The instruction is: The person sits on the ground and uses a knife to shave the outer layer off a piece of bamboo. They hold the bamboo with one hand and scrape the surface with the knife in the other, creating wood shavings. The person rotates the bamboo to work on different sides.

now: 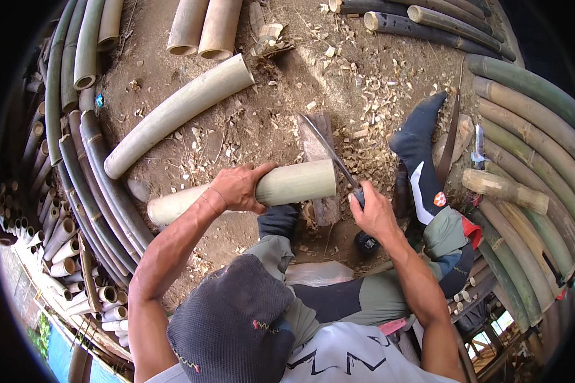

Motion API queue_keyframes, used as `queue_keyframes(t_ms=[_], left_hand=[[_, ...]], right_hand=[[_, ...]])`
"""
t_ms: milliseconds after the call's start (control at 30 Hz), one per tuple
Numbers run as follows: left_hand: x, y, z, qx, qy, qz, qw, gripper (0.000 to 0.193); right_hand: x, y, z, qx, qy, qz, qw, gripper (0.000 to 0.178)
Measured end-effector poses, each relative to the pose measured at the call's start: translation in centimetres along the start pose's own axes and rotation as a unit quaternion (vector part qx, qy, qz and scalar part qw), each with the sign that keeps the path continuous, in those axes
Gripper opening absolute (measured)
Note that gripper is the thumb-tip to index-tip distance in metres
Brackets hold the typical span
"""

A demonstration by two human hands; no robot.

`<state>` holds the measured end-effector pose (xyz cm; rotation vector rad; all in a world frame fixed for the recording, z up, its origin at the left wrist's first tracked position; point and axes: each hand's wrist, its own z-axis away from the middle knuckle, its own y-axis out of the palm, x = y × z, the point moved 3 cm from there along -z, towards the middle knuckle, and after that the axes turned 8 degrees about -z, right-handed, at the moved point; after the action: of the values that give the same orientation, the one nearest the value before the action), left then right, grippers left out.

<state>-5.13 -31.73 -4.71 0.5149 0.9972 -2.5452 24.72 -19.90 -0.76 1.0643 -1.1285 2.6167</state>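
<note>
A short, pale bamboo section [295,182] lies sideways in front of me, its right end over a wooden block [326,210] on the ground. My left hand [239,187] is wrapped over the middle of this section. In my right hand [374,214] is a long-bladed knife [329,150] with a dark handle. Its blade slants up and left, passing close beside the bamboo's right end; whether it touches cannot be told. Another peeled bamboo length [179,115] lies on the soil beyond.
Green and brown bamboo poles [96,185] are stacked at left, with more poles [530,134] at right. A wooden mallet-like piece [505,189] rests on the right stack. Wood chips [377,96] litter the soil. My dark-shod foot [418,140] stretches forward at right.
</note>
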Motion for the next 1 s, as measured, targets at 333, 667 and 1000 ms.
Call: queue_keyframes(t_ms=[333,667,1000], left_hand=[[0.3,0.1,-0.3,-0.124,-0.033,-0.057,0.99,0.083],[-0.3,0.4,0.3,-0.177,-0.037,-0.063,0.982,0.078],[-1.7,2.4,1.6,-0.326,-0.047,-0.096,0.939,0.082]], right_hand=[[7.7,-1.7,2.3,-0.175,-0.191,-0.061,0.964,0.034],[6.5,-0.9,1.7,-0.149,-0.161,-0.082,0.972,0.034],[6.8,-1.3,1.4,-0.137,-0.145,-0.065,0.978,0.029]])
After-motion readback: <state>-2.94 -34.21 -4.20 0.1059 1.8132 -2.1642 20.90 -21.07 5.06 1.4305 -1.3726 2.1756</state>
